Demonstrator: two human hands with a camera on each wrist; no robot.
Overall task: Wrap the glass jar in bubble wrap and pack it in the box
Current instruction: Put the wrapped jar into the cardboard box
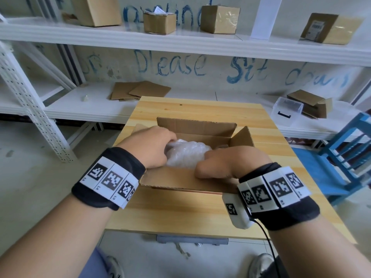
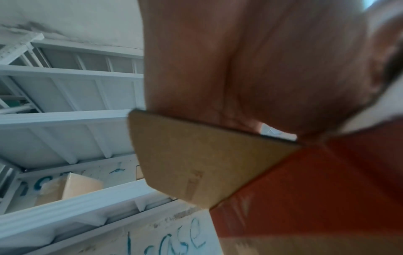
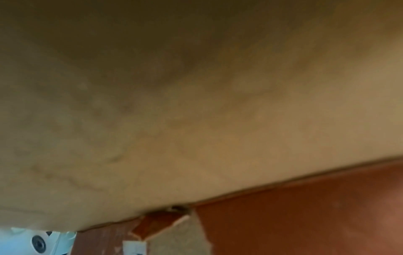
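Note:
An open cardboard box (image 1: 180, 180) stands on the wooden table (image 1: 190, 215). Inside it lies a bundle of clear bubble wrap (image 1: 186, 153); the glass jar within cannot be seen. My left hand (image 1: 154, 147) reaches in from the left, its fingers curled over the bundle's left end. From the right, my right hand (image 1: 232, 163) grips the other end, thumb on the near side and fingers hidden behind the bundle. The left wrist view shows my palm, a box flap (image 2: 207, 163) and a sliver of wrap (image 2: 274, 132). Blurred cardboard (image 3: 196, 103) fills the right wrist view.
White metal shelves run behind the table, with several cardboard boxes on top (image 1: 219, 19). Flat cardboard sheets (image 1: 140, 90) and a clear plastic tub (image 1: 286, 112) lie on the lower shelf. A blue chair (image 1: 345, 157) stands close to the table's right edge.

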